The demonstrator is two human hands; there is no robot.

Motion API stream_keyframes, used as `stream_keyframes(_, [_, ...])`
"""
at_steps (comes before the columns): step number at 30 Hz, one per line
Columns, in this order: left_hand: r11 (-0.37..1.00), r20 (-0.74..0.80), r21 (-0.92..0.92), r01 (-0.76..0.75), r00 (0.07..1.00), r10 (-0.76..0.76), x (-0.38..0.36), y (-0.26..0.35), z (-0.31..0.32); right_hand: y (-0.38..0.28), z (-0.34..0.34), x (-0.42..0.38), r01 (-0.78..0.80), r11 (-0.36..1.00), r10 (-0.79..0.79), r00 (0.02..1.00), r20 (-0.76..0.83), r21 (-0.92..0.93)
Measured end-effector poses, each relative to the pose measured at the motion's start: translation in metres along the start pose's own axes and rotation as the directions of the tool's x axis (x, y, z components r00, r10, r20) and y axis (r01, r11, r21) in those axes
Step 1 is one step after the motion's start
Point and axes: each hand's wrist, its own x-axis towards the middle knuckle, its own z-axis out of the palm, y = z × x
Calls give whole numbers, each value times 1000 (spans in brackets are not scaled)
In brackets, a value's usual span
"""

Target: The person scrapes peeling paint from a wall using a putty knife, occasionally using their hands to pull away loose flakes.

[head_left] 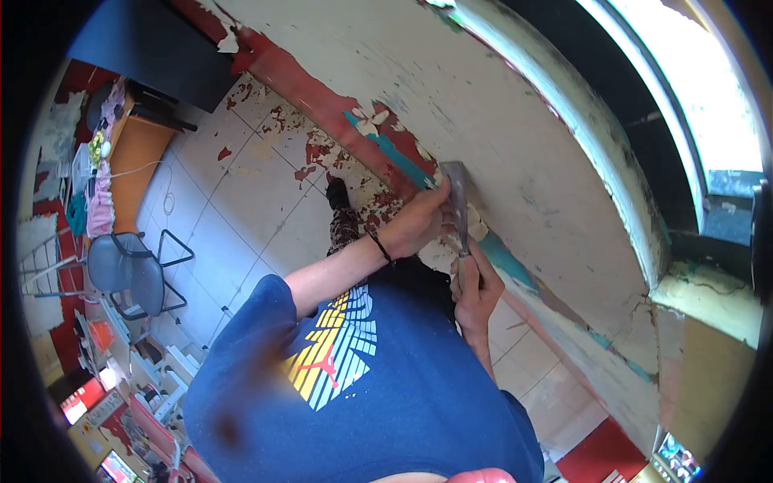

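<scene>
Hands [451,253] grip scraper [459,209] against wall [499,121]; tiled floor [241,193] open leftward

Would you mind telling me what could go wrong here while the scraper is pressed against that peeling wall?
1. The left hand rests right beside the scraper blade; if the blade slips, it could nick the fingers.
2. The right hand grips the handle low, so a sudden release of paint could jerk the tool along the wall.
3. Loosened flakes may drop onto the tiled floor, already scattered with chips, and make footing messy.
</scene>
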Motion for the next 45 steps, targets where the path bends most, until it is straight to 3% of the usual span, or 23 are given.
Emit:
stream_keyframes(2, [999,-47,-22,-50,998,49,0,1,1,-1,4,2,94,993,-90,994,59,-74])
stream_keyframes(6, [996,-78,-85,2,997,-9,-5,0,10,0,8,-10,29,1000,-29,999,17,-2])
stream_keyframes(9, [988,-224,-120,98,967,-123,-6,0,20,7,4,-11,-25,998,25,1000,2,50])
stream_keyframes(11, [994,-128,-108,18,991,-32,-3,3,7,13,11,-3,73,996,-72,997,30,-50])
stream_keyframes(17, [994,-42,-97,51,998,-55,-3,-9,-7,27,7,-11,95,995,-96,995,22,24])
stream_keyframes(21, [995,-94,-86,55,994,-63,-3,-6,-4,20,12,-2,94,996,-94,996,9,-8])
stream_keyframes(23, [989,-76,-129,-74,995,64,3,1,-23,16,25,7,165,986,-163,985,49,-39])
stream_keyframes(24, [997,22,-71,-34,999,36,-1,8,-26,19,23,5,164,985,-162,986,45,-43])
stream_keyframes(27, [997,-84,-25,70,994,-72,-2,1,-16,28,18,-7,198,980,-197,980,42,-35])
stream_keyframes(31, [992,-120,-69,107,986,-114,-5,-4,11,13,5,-11,86,996,-87,996,-28,-32])
stream_keyframes(34, [993,-47,-112,35,998,-40,2,5,-20,10,21,4,75,994,-76,997,-12,-75])
stream_keyframes(37, [995,71,-98,-27,997,34,4,14,-30,25,25,9,212,973,-206,976,74,-86])
stream_keyframes(39, [998,-173,9,62,983,-60,-3,13,-4,27,15,-2,105,993,-105,994,3,-47])
stream_keyframes(43, [997,-152,-6,79,985,-79,-6,6,7,14,11,-3,56,997,-57,998,-13,-50])
stream_keyframes(45, [999,-32,-43,-1,999,0,-1,8,-9,7,27,10,126,987,-125,992,20,-101])
